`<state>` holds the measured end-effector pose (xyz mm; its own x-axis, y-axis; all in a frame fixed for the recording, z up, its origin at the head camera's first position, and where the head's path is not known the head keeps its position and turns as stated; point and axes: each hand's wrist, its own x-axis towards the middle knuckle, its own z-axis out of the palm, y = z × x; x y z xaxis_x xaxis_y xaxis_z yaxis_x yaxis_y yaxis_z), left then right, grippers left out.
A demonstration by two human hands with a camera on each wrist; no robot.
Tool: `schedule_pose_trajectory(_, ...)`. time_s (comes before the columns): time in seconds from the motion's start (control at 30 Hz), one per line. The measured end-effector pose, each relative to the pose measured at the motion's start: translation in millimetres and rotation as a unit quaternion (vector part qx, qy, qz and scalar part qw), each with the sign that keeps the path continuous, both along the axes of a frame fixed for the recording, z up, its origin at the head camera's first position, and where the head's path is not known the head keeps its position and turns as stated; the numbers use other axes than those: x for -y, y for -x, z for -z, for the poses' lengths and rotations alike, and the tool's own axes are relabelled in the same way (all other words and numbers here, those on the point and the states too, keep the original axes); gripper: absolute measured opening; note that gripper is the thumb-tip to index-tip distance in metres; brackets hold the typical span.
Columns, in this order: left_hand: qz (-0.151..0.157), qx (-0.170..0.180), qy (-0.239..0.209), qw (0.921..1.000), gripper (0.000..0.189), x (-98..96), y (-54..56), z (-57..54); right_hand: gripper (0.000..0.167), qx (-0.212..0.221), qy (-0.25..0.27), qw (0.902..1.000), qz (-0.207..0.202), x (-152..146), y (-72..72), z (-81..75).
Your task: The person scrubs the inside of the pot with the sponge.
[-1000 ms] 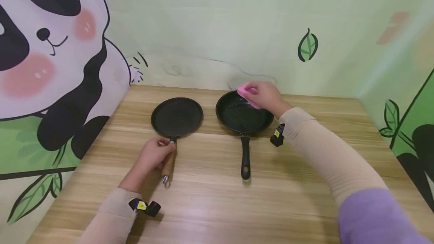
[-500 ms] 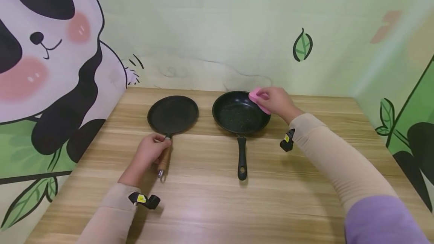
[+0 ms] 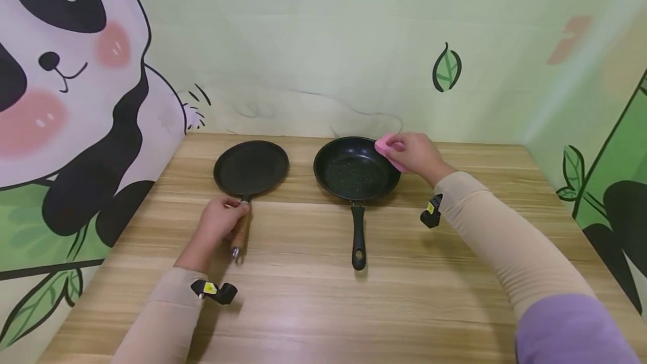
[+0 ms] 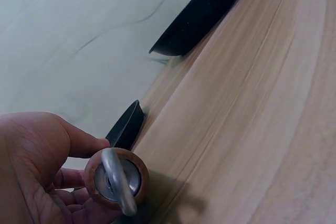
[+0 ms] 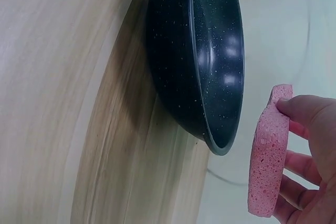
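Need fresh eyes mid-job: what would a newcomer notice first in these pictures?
Probably the big cartoon panda filling the upper left of the head view. Next, the bright pink sponge pinched in the right grip, by the right edge of the deep dark pan. Then the flat black pan left of that, its wooden handle held in the left grip.

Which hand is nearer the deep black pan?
Right. The right hand, pinching a pink sponge, is by the right side of the deep black pan; the left hand is farther left, holding the wooden handle of the flat pan.
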<state>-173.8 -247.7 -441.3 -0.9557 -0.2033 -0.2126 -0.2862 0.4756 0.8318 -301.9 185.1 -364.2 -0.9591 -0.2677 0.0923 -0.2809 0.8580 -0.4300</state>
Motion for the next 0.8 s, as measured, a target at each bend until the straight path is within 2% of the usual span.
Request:
schedule_pose_trajectory(0.13, -0.002, -0.002, 0.017, 0.9998, 0.040, 1.7, 2.3, -0.3, 0.043, -0.002, -0.001, 1.0000, 0.000, -1.3, -0.9, -1.4)
schedule_pose_trajectory(0.27, 0.017, -0.018, 0.093, 0.9954, 0.041, -2.1, 0.0, -3.1, 0.041, -0.001, -0.004, 1.0000, -0.001, -2.6, -0.3, -2.0)
schedule_pose_trajectory(0.33, 0.034, -0.033, 0.162, 0.9856, 0.044, -9.1, -3.0, -7.7, 0.040, 0.001, -0.004, 1.0000, -0.002, -3.7, 0.3, -2.0)
schedule_pose_trajectory(0.4, 0.042, -0.055, 0.234, 0.9698, 0.048, -19.9, -6.1, -13.7, 0.040, 0.001, -0.001, 1.0000, -0.001, -4.8, 0.8, -2.2)
schedule_pose_trajectory(0.47, 0.042, -0.077, 0.278, 0.9567, 0.051, -33.8, -8.8, -20.6, 0.040, 0.002, 0.002, 1.0000, -0.001, -5.3, 1.6, -2.5)
schedule_pose_trajectory(0.5, 0.041, -0.086, 0.288, 0.9528, 0.052, -41.5, -9.6, -23.8, 0.040, 0.003, 0.002, 1.0000, 0.000, -5.4, 2.0, -2.8)
schedule_pose_trajectory(0.57, 0.046, -0.107, 0.274, 0.9548, 0.052, -57.4, -10.3, -28.0, 0.040, 0.004, 0.002, 1.0000, 0.001, -5.9, 2.7, -3.2)
schedule_pose_trajectory(0.63, 0.063, -0.118, 0.220, 0.9662, 0.051, -73.7, -10.4, -30.5, 0.041, 0.006, -0.002, 1.0000, 0.002, -6.4, 3.4, -3.4)
schedule_pose_trajectory(0.67, 0.072, -0.121, 0.186, 0.9723, 0.050, -81.5, -9.9, -29.9, 0.041, 0.007, -0.003, 1.0000, 0.001, -6.6, 3.9, -3.4)
schedule_pose_trajectory(0.73, 0.088, -0.116, 0.091, 0.9852, 0.048, -97.3, -8.9, -27.6, 0.041, 0.009, -0.004, 0.9999, 0.000, -7.1, 5.0, -3.0)
schedule_pose_trajectory(0.8, 0.088, -0.099, -0.015, 0.9911, 0.043, -112.8, -8.2, -24.2, 0.041, 0.014, -0.004, 0.9999, 0.001, -8.0, 6.7, -1.9)
